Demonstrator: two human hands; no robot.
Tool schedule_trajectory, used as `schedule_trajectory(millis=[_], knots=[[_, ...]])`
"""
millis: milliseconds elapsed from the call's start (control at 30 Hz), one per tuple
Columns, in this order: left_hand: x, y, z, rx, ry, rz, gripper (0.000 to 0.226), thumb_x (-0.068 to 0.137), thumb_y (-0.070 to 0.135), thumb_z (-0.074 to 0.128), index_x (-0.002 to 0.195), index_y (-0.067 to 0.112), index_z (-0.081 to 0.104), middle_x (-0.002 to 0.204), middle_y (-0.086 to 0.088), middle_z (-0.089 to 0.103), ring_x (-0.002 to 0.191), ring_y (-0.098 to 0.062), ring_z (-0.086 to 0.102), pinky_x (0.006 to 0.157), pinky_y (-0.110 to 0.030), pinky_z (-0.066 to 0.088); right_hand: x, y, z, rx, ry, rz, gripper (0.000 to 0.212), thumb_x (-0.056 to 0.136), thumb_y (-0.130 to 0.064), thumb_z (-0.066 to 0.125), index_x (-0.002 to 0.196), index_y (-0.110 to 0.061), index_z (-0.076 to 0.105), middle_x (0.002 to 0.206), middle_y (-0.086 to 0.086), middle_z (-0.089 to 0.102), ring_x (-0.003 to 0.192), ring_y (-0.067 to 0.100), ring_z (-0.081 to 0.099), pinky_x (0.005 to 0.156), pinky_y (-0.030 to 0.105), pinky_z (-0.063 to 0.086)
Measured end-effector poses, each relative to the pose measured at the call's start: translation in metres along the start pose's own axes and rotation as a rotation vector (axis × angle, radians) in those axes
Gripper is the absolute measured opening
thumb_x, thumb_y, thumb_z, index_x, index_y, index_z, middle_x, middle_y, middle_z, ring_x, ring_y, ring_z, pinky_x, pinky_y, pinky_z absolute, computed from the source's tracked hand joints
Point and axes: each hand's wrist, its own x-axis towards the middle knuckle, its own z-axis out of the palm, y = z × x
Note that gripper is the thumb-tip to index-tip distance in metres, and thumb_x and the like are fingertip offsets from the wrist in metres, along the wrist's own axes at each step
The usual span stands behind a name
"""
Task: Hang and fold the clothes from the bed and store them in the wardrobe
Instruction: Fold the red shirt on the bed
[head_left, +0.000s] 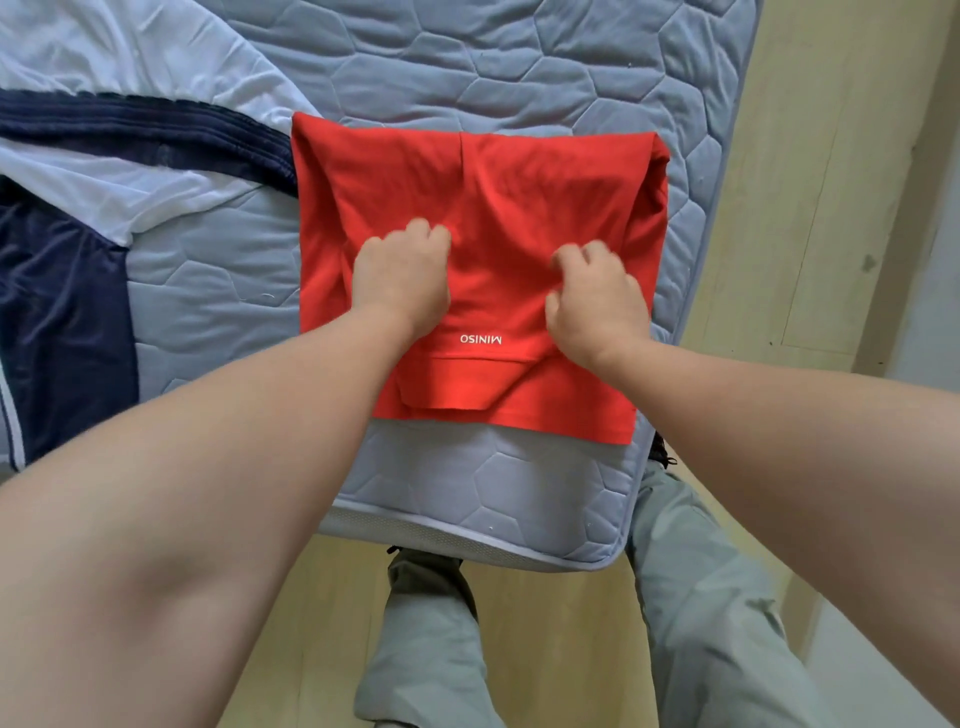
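The left hand (402, 278) and right hand (595, 299), fingers (423, 231) curled, pinched the folded red cotton T-shirt (519, 182) on the quilted pale-blue mattress (467, 52); navy-and-white clothes (156, 135) lay at ten o'clock.

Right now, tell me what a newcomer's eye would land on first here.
The bright red shirt, folded into a rough square, lies near the corner of the pale blue quilted mattress. Both the left hand and the right hand sit at its middle, fingers curled into the cloth. To the left lie white and navy garments, spread out.
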Motion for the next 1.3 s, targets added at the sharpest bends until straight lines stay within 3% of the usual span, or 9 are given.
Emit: schedule_trajectory(millis=[167, 233, 333, 533, 733, 900, 1033, 1167, 1300], knots=[[0.055, -0.014, -0.019, -0.15, 0.015, -0.222, 0.051, 0.087, 0.003, 0.05, 0.137, 0.011, 0.044, 0.152, -0.011, 0.033, 0.099, -0.045, 0.062, 0.079, -0.05, 0.048, 0.058, 0.01, -0.024, 0.091, 0.27, 0.399, 0.039, 0.091, -0.037, 0.051, 0.128, -0.022, 0.049, 0.135, 0.007, 0.044, 0.127, 0.03, 0.042, 0.102, 0.045, 0.031], [0.071, -0.026, -0.023, -0.161, -0.021, -0.281, 0.054, 0.089, 0.003, 0.048, 0.142, 0.013, 0.039, 0.159, -0.005, 0.026, 0.106, -0.045, 0.062, 0.086, -0.05, 0.047, 0.085, 0.015, -0.033, 0.161, 0.265, 0.588, 0.047, 0.094, -0.046, 0.048, 0.136, -0.024, 0.045, 0.142, 0.005, 0.04, 0.132, 0.027, 0.038, 0.104, 0.046, 0.028], [0.089, -0.044, -0.028, -0.147, -0.063, -0.34, 0.05, 0.092, 0.005, 0.044, 0.142, 0.014, 0.04, 0.154, -0.006, 0.032, 0.117, -0.045, 0.057, 0.097, -0.052, 0.045, 0.12, 0.025, -0.04, 0.347, 0.128, 0.754, 0.057, 0.094, -0.047, 0.045, 0.145, -0.022, 0.042, 0.151, 0.007, 0.039, 0.141, 0.029, 0.033, 0.111, 0.05, 0.025], [0.103, -0.067, -0.033, -0.052, -0.177, -0.373, 0.042, 0.096, 0.01, 0.046, 0.138, 0.01, 0.047, 0.141, -0.016, 0.041, 0.126, -0.048, 0.048, 0.102, -0.055, 0.042, 0.143, 0.043, -0.045, 0.398, 0.02, 0.717, 0.048, 0.095, -0.033, 0.041, 0.135, -0.01, 0.054, 0.143, 0.015, 0.053, 0.135, 0.039, 0.044, 0.113, 0.046, 0.035], [0.114, -0.083, -0.035, 0.006, -0.145, -0.43, 0.033, 0.097, 0.002, 0.038, 0.129, 0.003, 0.048, 0.137, -0.021, 0.047, 0.127, -0.047, 0.048, 0.101, -0.055, 0.042, 0.149, 0.053, -0.051, 0.506, 0.159, 0.752, 0.042, 0.102, -0.023, 0.034, 0.132, -0.002, 0.054, 0.139, 0.02, 0.056, 0.129, 0.037, 0.052, 0.104, 0.039, 0.039], [0.12, -0.077, -0.03, -0.027, -0.144, -0.541, 0.035, 0.099, 0.004, 0.036, 0.133, 0.003, 0.046, 0.141, -0.022, 0.046, 0.132, -0.046, 0.044, 0.103, -0.054, 0.041, 0.144, 0.067, -0.041, 0.563, 0.161, 0.775, 0.039, 0.102, -0.019, 0.033, 0.129, -0.001, 0.055, 0.135, 0.019, 0.057, 0.126, 0.033, 0.053, 0.1, 0.037, 0.041], [0.125, -0.074, -0.027, -0.065, -0.167, -0.637, 0.038, 0.098, 0.006, 0.04, 0.136, 0.004, 0.046, 0.144, -0.02, 0.043, 0.133, -0.043, 0.045, 0.103, -0.053, 0.042, 0.142, 0.062, -0.041, 0.558, 0.195, 0.833, 0.039, 0.103, -0.014, 0.033, 0.137, -0.001, 0.047, 0.144, 0.016, 0.052, 0.133, 0.032, 0.05, 0.106, 0.038, 0.037], [0.12, -0.042, -0.03, 0.019, -0.032, -0.59, 0.041, 0.097, 0.007, 0.045, 0.138, 0.01, 0.045, 0.147, -0.016, 0.038, 0.121, -0.041, 0.054, 0.093, -0.049, 0.047, 0.132, 0.065, -0.036, 0.764, 0.135, 0.812, 0.042, 0.093, -0.037, 0.052, 0.126, -0.012, 0.053, 0.126, 0.012, 0.064, 0.117, 0.033, 0.059, 0.101, 0.039, 0.047], [0.093, 0.032, -0.026, -0.138, 0.135, -0.227, 0.042, 0.091, 0.018, 0.053, 0.132, 0.013, 0.048, 0.144, -0.016, 0.042, 0.111, -0.038, 0.055, 0.09, -0.046, 0.046, 0.12, 0.078, -0.034, 0.902, 0.079, 0.754, 0.044, 0.081, -0.065, 0.065, 0.077, -0.021, 0.059, 0.09, 0.005, 0.067, 0.088, 0.026, 0.064, 0.085, 0.036, 0.052]])
